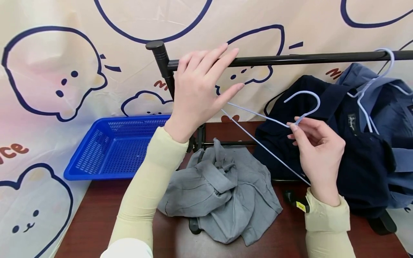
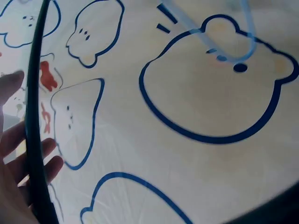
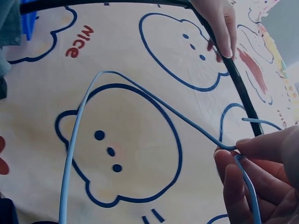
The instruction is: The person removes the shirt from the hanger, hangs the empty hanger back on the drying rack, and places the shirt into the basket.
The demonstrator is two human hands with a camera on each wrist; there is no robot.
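Note:
My right hand (image 1: 322, 150) pinches a light blue wire hanger (image 1: 318, 102) between thumb and fingers at the neck below its hook. The hanger carries no clothing, and its frame stretches left towards my other arm. In the right wrist view the hanger's shoulder wire (image 3: 187, 120) runs away from the pinching fingertips. Over the left end of a black rail (image 1: 290, 59) lies my left hand (image 1: 198, 82), fingers reaching across it fairly straight and thumb spread. A crumpled grey garment (image 1: 222, 186) lies on the table below, between my two arms.
A blue plastic basket (image 1: 82, 159) stands at the left. Dark navy clothing (image 1: 316, 143) and a blue garment (image 1: 358, 77) are at the right, where another light blue hanger (image 1: 392, 59) hooks over the rail. The reddish-brown table (image 1: 90, 215) lies beneath; a cartoon-printed sheet (image 1: 135, 21) is behind.

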